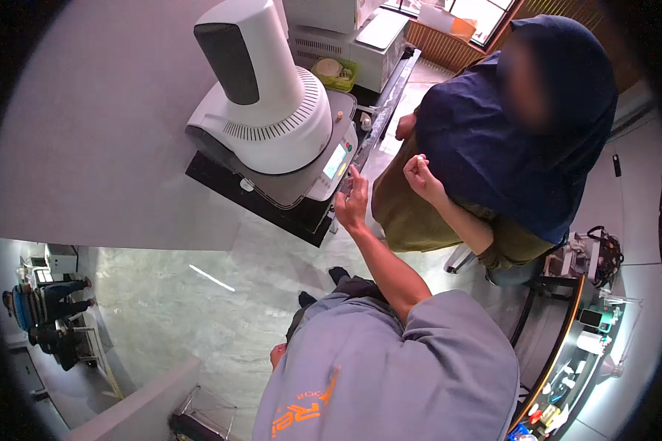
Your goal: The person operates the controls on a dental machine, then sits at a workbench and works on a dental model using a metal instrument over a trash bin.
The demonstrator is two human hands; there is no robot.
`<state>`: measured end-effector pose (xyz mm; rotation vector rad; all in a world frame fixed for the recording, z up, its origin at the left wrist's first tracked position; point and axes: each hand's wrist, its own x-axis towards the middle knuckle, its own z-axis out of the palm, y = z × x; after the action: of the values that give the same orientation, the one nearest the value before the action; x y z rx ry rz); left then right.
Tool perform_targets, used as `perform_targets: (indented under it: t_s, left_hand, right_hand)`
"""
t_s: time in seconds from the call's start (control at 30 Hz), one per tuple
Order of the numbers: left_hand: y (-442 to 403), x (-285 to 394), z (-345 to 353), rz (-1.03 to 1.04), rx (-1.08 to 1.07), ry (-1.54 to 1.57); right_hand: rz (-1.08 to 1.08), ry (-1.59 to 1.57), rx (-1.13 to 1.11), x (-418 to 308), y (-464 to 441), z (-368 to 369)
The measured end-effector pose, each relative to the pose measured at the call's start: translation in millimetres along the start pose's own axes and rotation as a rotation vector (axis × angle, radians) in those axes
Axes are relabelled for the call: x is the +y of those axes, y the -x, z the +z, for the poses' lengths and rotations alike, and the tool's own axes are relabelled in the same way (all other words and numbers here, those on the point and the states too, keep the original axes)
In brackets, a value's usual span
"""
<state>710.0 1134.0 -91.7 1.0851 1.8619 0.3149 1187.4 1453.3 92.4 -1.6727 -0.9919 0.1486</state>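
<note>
My right hand (353,200) reaches forward, holding nothing, its index finger stretched out and the others partly bent. Its fingertips are close to the control panel (334,167) of a white machine; whether they touch it I cannot tell. The panel has a lit screen (335,162) and coloured buttons. The machine (272,117) has a round vented body and a tall upper part with a dark front, and stands on a black table (221,182). My left hand (278,356) hangs low beside my grey shirt (390,367), mostly hidden, its fingers not clearly visible.
A person in a dark blue head covering (485,132) sits close on the right, one hand (423,176) raised near mine. A green basket (336,73) is behind the machine. A cluttered desk (566,360) stands at lower right. Other people (44,309) are far left.
</note>
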Motion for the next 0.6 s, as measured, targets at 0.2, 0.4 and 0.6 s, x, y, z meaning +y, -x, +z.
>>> perform_targets:
  t_s: [0.2, 0.4, 0.6]
  left_hand:
    - [1.4, 28.0, -16.0, -0.017, -0.060, -0.041]
    - [-5.1, 26.1, -12.0, -0.079, -0.032, -0.093]
    - [-7.6, -13.8, -0.4, -0.073, -0.015, 0.019]
  right_hand:
    - [0.298, -0.044, -0.174, 31.3, -12.3, 3.6]
    - [0.394, -0.057, -0.246, 43.7, -37.0, 15.9]
    - [0.359, -0.053, -0.359, 49.0, -37.3, 19.6]
